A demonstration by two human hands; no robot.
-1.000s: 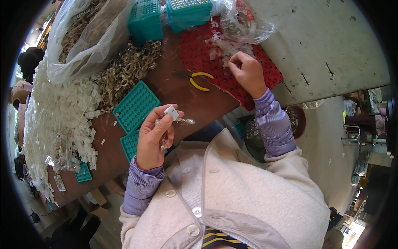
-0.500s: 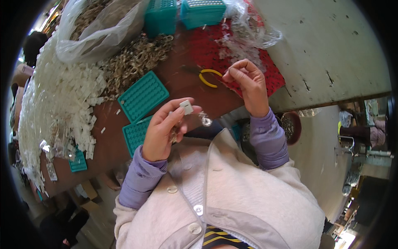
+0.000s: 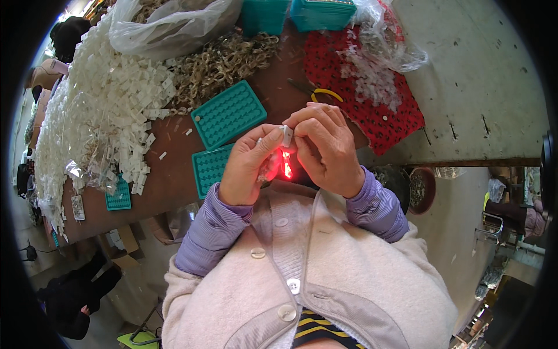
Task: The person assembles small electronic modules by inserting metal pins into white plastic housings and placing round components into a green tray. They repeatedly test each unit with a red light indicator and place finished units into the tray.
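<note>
In front of my chest, both hands meet at a small white plastic box [image 3: 287, 136]. My left hand [image 3: 243, 168] pinches it between thumb and fingers, with a coil of fine clear wire in the palm. Bent fingers of my right hand [image 3: 328, 145] close on the box's upper right side; whether they also hold a smaller piece is hidden. Just below the box, a string light [image 3: 287, 165] glows bright red. Nearest beyond the left hand lie two teal dimpled trays, one [image 3: 229, 115] flat on the table and another [image 3: 210, 166] partly behind the hand.
A big pile of white boxes [image 3: 110, 110] covers the table's left side. Behind are coiled wires [image 3: 224, 67], a plastic bag [image 3: 168, 35] and stacked teal trays [image 3: 322, 14]. Yellow-handled pliers [image 3: 325, 93] lie by a red cloth [image 3: 401, 125] bearing clear plastic bits [image 3: 375, 87]. A bowl [image 3: 422, 189] stands right.
My right hand has come down and left from beside the red cloth to the white box in my left hand. The string light, unlit before, now glows red. The whole view has shifted.
</note>
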